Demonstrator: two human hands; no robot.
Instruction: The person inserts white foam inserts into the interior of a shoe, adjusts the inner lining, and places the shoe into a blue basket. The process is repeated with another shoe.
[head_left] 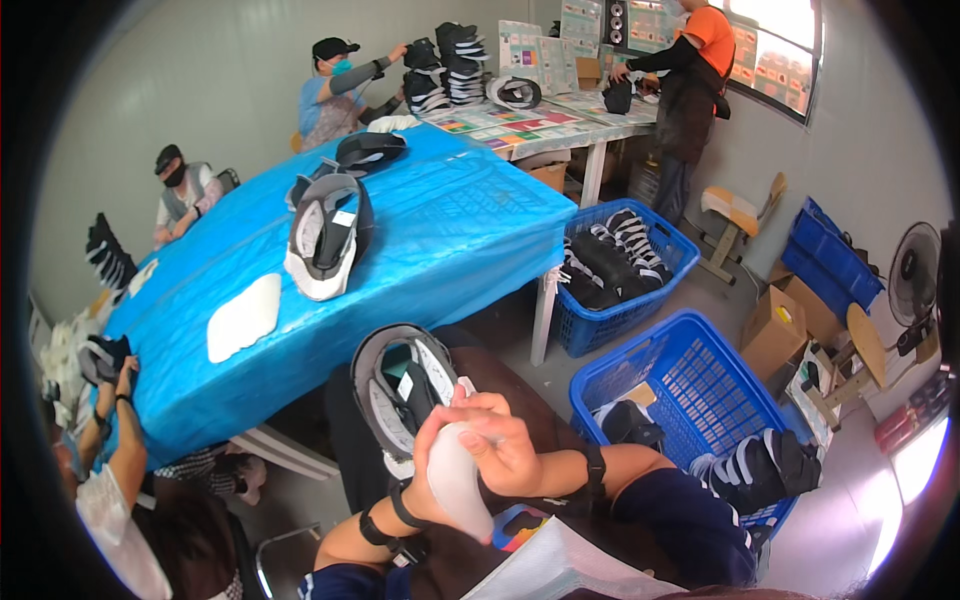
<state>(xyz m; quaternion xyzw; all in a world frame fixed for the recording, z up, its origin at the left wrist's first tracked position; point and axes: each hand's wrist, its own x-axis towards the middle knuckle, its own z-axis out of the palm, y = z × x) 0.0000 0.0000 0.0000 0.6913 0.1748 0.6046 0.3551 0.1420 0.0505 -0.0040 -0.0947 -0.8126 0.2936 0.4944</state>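
Note:
Both my hands are together above my lap, holding a white curved pad of thin, soft-looking material. My left hand is closed round its side. Across its top, my right hand bends its fingers and presses with the thumb; some fingertips are hidden where the hands overlap. Just beyond them, on my lap, rests a black, grey and white padded piece with an oval opening, like a shoe upper. A dark part with a white label lies inside it. My hands partly cover its near end.
A blue-covered table carries a similar padded piece and a white sheet. Blue crates with black-and-white pieces stand right. A co-worker's hands hold a dark piece at left; other people work farther back. A fan stands far right.

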